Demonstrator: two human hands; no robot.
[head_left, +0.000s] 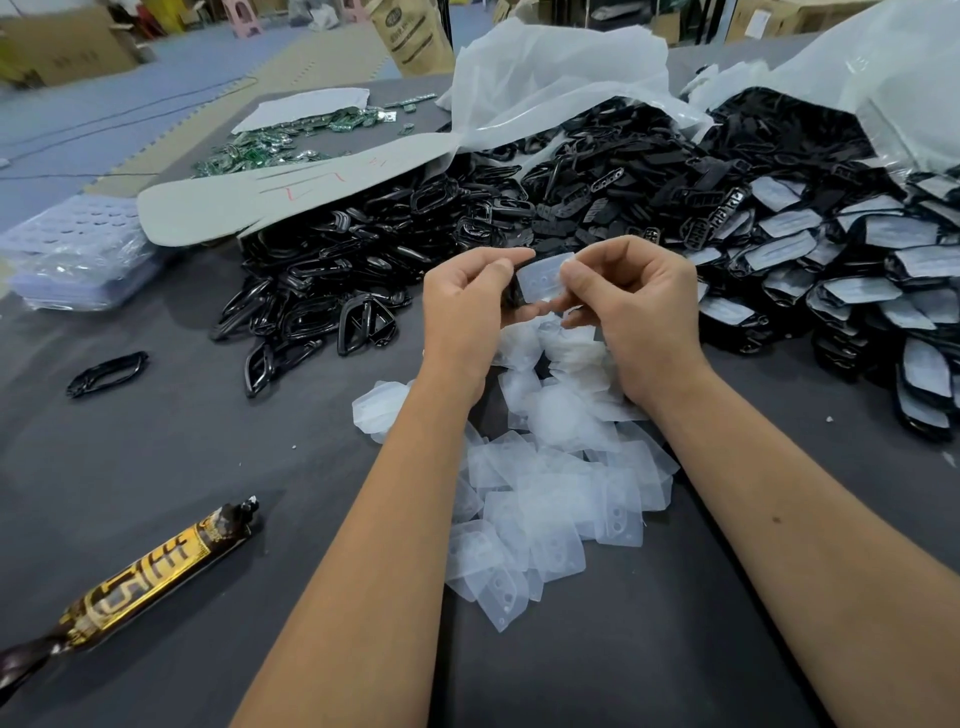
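Head view is filled by an assembly job that is judged to be somewhere in the middle. At the right, a large heap of black shells with a pale pad already fitted (831, 280) is seen, so many pieces can be counted as done. Much is left, however. A pile of loose translucent pads (545, 499) is spread on the dark table (156, 467) just under the hands. A big heap of bare black frames (337, 280) is piled at the left centre, beside further black parts spilled out of a white plastic bag (545, 67). How many pieces are wanted in total cannot be told.

The piece in work is held up above the pad pile, between both hands. One translucent pad (543, 278) is pinched at its right edge by the thumb and forefinger of the right hand (639, 312), and the other fingers are curled below it. A small black shell (514, 296) is gripped by the left hand (467, 306), with the thumb laid on top and the fingers curled under. Only a dark edge of this shell is shown, touching the left side of the pad. The pad is judged to be not yet seated on the shell.

Both forearms are stretched forward from the bottom edge, with the wrists kept near to each other and the palms turned inward.

Nothing else is touched: a gold and brown tube (145, 577) at the lower left, a single black frame (106, 374), a stack of clear trays (78, 254) and green circuit boards (270, 143) farther away.
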